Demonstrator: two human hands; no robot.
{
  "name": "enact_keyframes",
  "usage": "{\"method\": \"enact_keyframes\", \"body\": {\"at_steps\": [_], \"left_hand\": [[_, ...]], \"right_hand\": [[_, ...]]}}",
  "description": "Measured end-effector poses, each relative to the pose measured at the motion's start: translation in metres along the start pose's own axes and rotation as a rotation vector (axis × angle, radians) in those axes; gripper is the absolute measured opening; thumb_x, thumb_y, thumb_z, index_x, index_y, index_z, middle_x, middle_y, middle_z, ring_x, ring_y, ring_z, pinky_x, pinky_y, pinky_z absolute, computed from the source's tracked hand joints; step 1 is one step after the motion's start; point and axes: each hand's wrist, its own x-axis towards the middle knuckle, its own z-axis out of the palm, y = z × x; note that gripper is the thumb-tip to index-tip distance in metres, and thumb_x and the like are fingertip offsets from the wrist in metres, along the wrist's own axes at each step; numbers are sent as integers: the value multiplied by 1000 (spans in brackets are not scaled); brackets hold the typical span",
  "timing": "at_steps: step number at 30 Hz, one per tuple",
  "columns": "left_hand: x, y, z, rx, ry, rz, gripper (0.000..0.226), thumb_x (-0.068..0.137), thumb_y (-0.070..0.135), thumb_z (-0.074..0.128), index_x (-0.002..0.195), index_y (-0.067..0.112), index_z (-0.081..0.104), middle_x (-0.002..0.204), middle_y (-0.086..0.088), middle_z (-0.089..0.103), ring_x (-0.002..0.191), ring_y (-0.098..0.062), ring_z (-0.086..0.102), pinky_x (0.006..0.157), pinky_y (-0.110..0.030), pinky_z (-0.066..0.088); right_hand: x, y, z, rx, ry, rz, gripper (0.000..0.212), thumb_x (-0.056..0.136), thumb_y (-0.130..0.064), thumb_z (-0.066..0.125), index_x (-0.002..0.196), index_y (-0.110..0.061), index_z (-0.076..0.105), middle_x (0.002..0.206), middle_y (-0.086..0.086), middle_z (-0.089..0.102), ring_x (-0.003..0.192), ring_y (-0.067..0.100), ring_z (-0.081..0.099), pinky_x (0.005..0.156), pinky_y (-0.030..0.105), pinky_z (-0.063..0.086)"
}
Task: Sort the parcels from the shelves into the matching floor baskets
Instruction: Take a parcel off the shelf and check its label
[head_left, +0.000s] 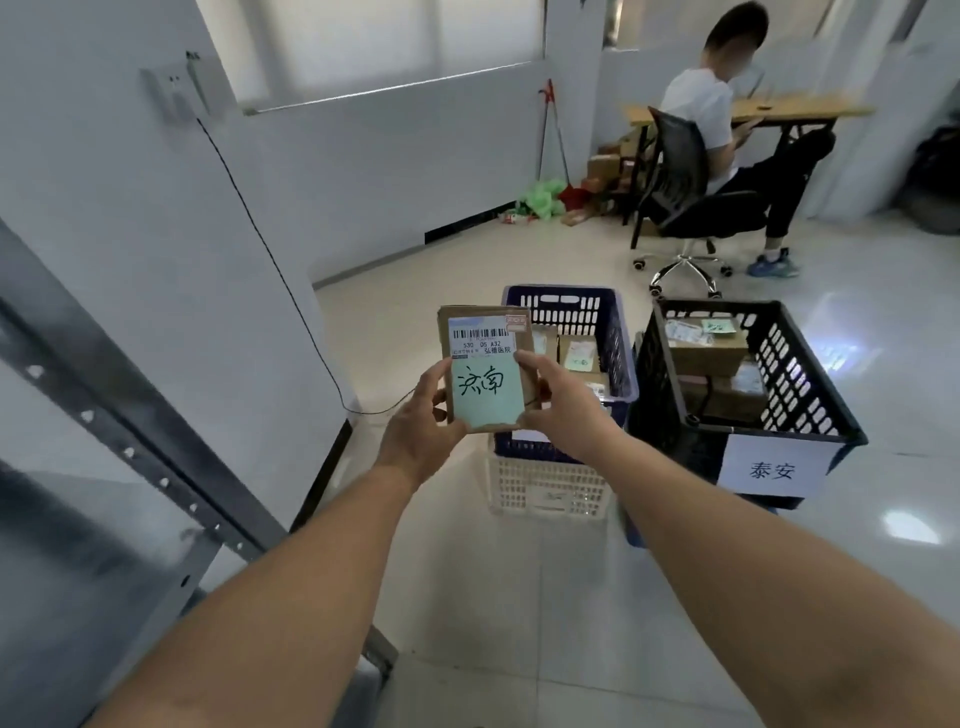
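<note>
**While both hands are lifting it, a parcel is being read above the baskets**

Because the handwritten green note (485, 392) has to be checked against the basket signs, the left hand (421, 423) and right hand (563, 402) are holding the flat cardboard parcel (491, 332) upright over the blue basket (566, 300). Each grip is pinching a side edge, thumb on the front, leaving the writing uncovered. Just to the right, the black basket (810, 410) is showing a sign (771, 470) with different characters, so it is probably not matching. The blue basket's own sign is hiding behind the parcel.
</note>
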Motion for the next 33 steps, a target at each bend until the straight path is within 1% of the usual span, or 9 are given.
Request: {"method": "enact_keyframes", "body": {"at_steps": [2,5,10,12,15,21,25,30,33], "left_hand": [[30,-4,4,-10,-13,15,72,85,14,69,143,30,29,133,-2,57,110,-21,59,83,-35,54],[70,-9,17,-32,-40,28,72,84,14,70,142,30,30,131,-1,58,109,-22,60,87,-40,54],[136,-2,52,-51,-112,11,74,83,11,67,143,32,30,128,-1,59,102,-18,60,90,-36,50],[170,3,71,-48,-133,19,74,83,11,67,143,34,29,130,-1,59,104,-20,61,91,-38,51],[224,11,100,-45,-149,38,75,84,14,68,143,35,27,131,-2,57,108,-23,60,92,-44,51],[333,31,165,-40,-181,6,79,84,10,65,143,39,23,134,-4,55,114,-26,57,94,-49,50],[389,39,205,-23,-201,-47,80,84,15,67,144,42,21,134,-3,55,117,-25,56,96,-49,49],[449,33,239,-9,-223,-94,80,85,19,67,146,41,19,136,-3,54,118,-26,55,99,-50,45],[479,22,253,1,-239,-127,82,84,21,69,145,42,19,134,-2,55,116,-25,57,99,-49,45]], "right_hand": [[28,5,-4,11,13,10,81,77,7,68,145,-24,36,126,2,53,111,20,55,91,36,52],[61,17,-13,10,19,30,78,80,6,67,145,-22,34,122,-1,53,108,16,54,83,23,50],[110,50,-43,8,57,81,76,82,5,66,146,-23,34,129,0,52,107,12,51,71,12,44],[136,64,-63,-4,74,91,76,82,4,66,145,-25,34,126,-2,52,107,10,50,73,10,40],[180,87,-93,-7,81,95,77,82,6,65,145,-24,34,128,-1,53,109,11,50,80,16,41],[274,142,-154,-48,92,92,76,82,1,67,145,-26,35,132,2,52,109,11,49,84,20,42],[325,177,-188,-60,44,135,75,83,1,66,145,-26,34,130,-1,54,104,6,47,81,17,40],[389,217,-204,-81,24,161,76,83,0,66,146,-27,33,130,0,54,107,11,50,81,21,41],[421,237,-202,-87,16,179,75,83,-1,66,146,-26,33,134,1,51,107,8,44,85,21,39]]}}
